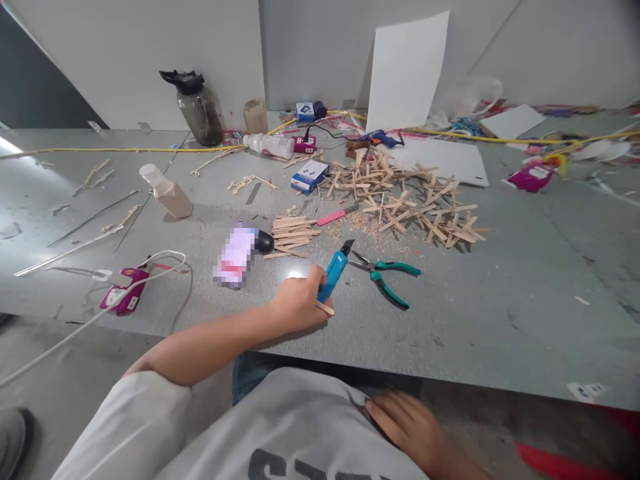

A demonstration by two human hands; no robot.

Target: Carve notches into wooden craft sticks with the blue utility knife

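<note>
My left hand point(299, 298) is closed around a blue utility knife point(334, 272), whose dark blade points up and away from me. A short piece of wooden craft stick point(325, 307) pokes out of the same hand, low by the palm. Just right of the knife tip lie green-handled pliers point(387, 275), their handles spread. Off the table's front edge, my right hand point(407, 423) rests against the front of the white shirt, its fingers stretched out and slightly blurred. It appears to hold nothing. Beyond the left hand is a stack of craft sticks point(295, 232).
A loose heap of craft sticks point(425, 200) spreads behind the pliers, with shavings and a pink-handled blade point(331, 217) nearby. Left are a phone point(234, 257), a bottle point(173, 199) and a purple device point(125, 292) with a white cable. A dark jug point(199, 113) stands behind.
</note>
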